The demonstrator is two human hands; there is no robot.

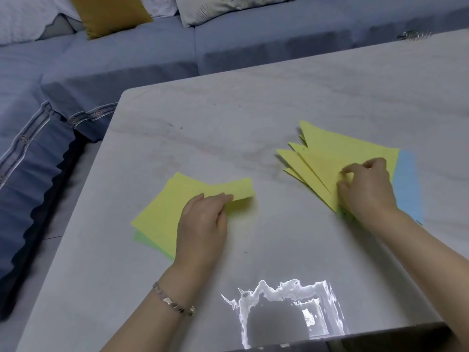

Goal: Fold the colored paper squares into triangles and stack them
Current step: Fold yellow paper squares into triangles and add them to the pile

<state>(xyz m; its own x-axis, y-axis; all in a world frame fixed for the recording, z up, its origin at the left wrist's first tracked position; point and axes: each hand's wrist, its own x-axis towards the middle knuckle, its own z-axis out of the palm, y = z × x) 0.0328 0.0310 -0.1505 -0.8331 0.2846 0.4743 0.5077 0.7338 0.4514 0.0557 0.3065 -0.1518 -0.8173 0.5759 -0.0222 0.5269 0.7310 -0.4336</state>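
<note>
The pile of yellow squares (162, 212) lies flat on the worktop (228, 123) at about 8 o'clock from its middle. A green sheet (142, 240) peeks out from under the pile's near-left edge. The top yellow square (238, 190) is lifted and curled along its right-hand side, towards 3 o'clock. The left hand (203, 224) rests over the pile with its fingers curled round that raised edge, holding it.

At 3 o'clock from the worktop's middle lie the yellow triangles (330, 158). They are fanned one over another, with their points spreading towards 10 and 11 o'clock. They rest on a blue sheet (407, 184) that shows along their right side. The right hand (365, 186) sits on this stack, with its thumb and bent fingers pinching the paper of the uppermost triangle.

The two piles are well apart. A bracelet (173, 302) circles the left wrist, and a bright reflection (279, 295) shines on the worktop at 6 o'clock. Beyond the far edge, from 9 to 12 o'clock, runs a blue sofa (127, 59) with a mustard cushion (109, 13) and a pale cushion (228, 6).
</note>
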